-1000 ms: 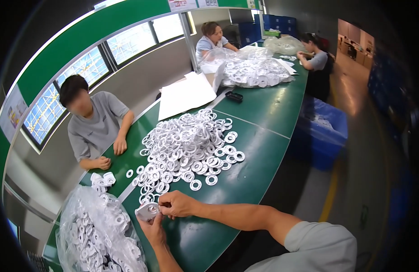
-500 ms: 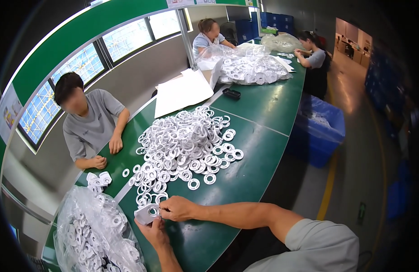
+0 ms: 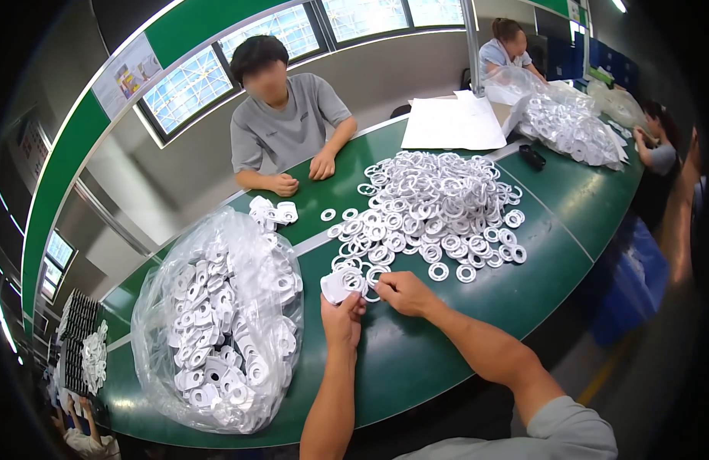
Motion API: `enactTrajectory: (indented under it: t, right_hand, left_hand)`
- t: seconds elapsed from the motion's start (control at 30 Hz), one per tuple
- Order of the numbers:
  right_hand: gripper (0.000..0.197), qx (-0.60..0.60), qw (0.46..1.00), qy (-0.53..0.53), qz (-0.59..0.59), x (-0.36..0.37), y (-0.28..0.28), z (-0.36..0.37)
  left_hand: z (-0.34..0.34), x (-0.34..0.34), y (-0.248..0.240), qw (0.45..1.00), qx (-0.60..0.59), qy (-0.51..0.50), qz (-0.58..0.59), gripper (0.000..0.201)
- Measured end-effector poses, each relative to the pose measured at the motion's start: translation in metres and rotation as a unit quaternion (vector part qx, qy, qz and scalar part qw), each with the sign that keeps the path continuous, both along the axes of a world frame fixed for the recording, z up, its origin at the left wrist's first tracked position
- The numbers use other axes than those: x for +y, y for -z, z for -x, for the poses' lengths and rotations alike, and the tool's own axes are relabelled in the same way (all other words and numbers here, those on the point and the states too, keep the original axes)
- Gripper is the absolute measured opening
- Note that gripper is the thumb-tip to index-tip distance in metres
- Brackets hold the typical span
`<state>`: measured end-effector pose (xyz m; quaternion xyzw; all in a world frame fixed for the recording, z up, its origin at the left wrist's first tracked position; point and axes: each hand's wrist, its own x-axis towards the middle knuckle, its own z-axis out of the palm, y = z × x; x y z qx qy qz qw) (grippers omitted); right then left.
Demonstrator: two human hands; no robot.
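My left hand (image 3: 344, 320) grips a flat white plastic part (image 3: 337, 287) with a rounded end and a circular opening. The part is tilted above the green table, at the near edge of the ring pile. My right hand (image 3: 407, 294) is closed in a pinch just to the right of it. A white ring (image 3: 376, 274) shows at its fingertips; whether they hold it or it lies on the table I cannot tell. Beyond both hands is a large heap of white rings (image 3: 439, 192), with loose ones spread around its near side.
On the left stands a clear plastic bag (image 3: 151, 337) full of white parts. A few similar parts (image 3: 274, 213) lie behind it. Across the green table (image 3: 416, 368) a co-worker rests both hands. White sheets (image 3: 454, 126), a black object (image 3: 531, 157) and another filled bag (image 3: 573, 123) lie farther right.
The view has swung left, bringing more of the bag into sight. My right hand has drawn slightly away from the part, which my left hand still holds.
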<state>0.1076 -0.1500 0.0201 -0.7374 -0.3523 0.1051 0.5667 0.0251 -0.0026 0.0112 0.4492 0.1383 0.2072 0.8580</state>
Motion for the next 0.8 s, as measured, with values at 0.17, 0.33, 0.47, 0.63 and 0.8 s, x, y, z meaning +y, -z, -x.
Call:
enactTrajectory:
  t: [0.17, 0.33, 0.47, 0.63, 0.8]
  right_hand:
    - [0.030, -0.003, 1.000, 0.010, 0.004, -0.0044, -0.0002, -0.0021]
    - [0.030, -0.003, 1.000, 0.013, 0.021, -0.0069, 0.0003, -0.0030]
    - [0.030, -0.002, 1.000, 0.010, 0.017, -0.0043, 0.0069, -0.0031]
    - [0.027, 0.006, 1.000, 0.015, 0.006, -0.0038, 0.0035, -0.0024]
    - [0.027, 0.007, 1.000, 0.012, 0.018, -0.0062, 0.0033, -0.0009]
  left_hand:
    - [0.0001, -0.0007, 0.0007, 1.000, 0.004, -0.003, -0.006, 0.035]
    - [-0.0008, -0.0041, -0.0024, 1.000, 0.008, 0.001, -0.004, 0.035]
    - [-0.0003, -0.0018, 0.0001, 1.000, 0.002, -0.003, -0.007, 0.035]
    - [-0.0012, 0.0019, 0.0020, 1.000, 0.007, -0.003, -0.009, 0.035]
    - [0.0004, -0.0016, 0.0064, 0.999, 0.022, 0.001, -0.023, 0.037]
